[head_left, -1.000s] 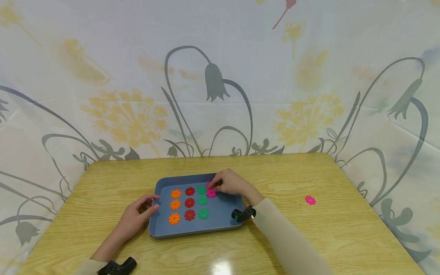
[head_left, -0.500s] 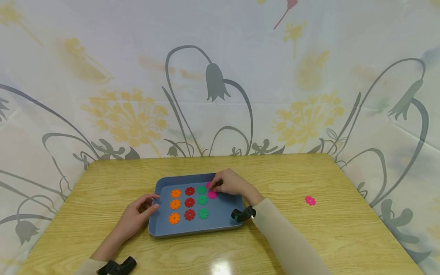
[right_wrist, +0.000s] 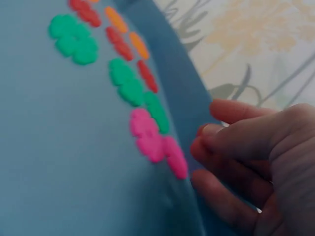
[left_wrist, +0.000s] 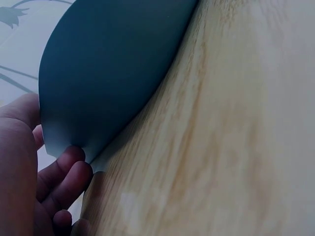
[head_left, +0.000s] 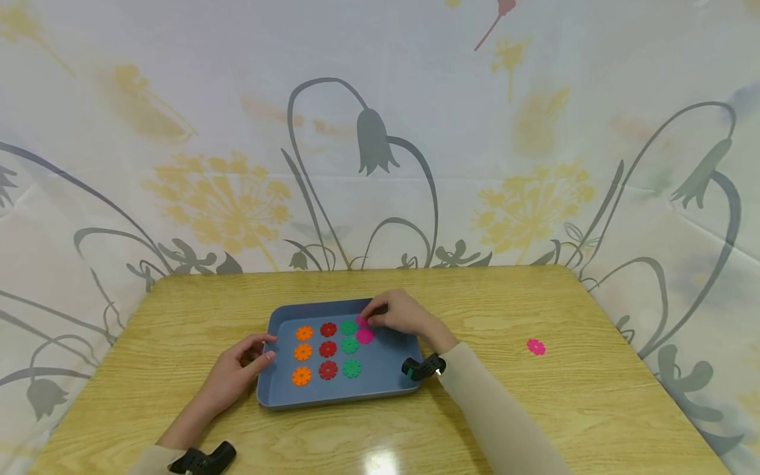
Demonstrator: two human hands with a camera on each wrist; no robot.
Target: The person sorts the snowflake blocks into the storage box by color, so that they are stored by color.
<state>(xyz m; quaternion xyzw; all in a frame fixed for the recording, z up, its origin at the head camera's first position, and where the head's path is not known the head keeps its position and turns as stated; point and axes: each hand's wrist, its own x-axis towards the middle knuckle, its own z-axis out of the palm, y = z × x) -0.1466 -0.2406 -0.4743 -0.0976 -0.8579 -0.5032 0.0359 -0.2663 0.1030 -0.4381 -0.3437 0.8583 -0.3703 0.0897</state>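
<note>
My left hand point(head_left: 237, 369) grips the left end of a blue rectangular tray point(head_left: 388, 382), its thumb over the rim and fingers against the outer wall in the left wrist view. Inside lie notched, flower-shaped plastic discs: an orange column point(head_left: 303, 352), a red column point(head_left: 328, 349) and a green column point(head_left: 350, 345). Right of the far green ones lie two pink discs, the nearer point(head_left: 365, 336) and the farther point(right_wrist: 175, 157). My right hand point(head_left: 400, 313) hovers over them at the far wall, fingers bent and apart from the discs in the right wrist view, holding nothing visible.
Another pink disc point(head_left: 536, 347) lies on the wooden table point(head_left: 487, 310), well to the right of the tray. A patterned cloth point(head_left: 380, 198) hangs behind the table and along its sides.
The nearer pink disc shifted slightly toward me and right, then a little left. My right hand has risen a little toward the far wall. The left hand stays on the tray.
</note>
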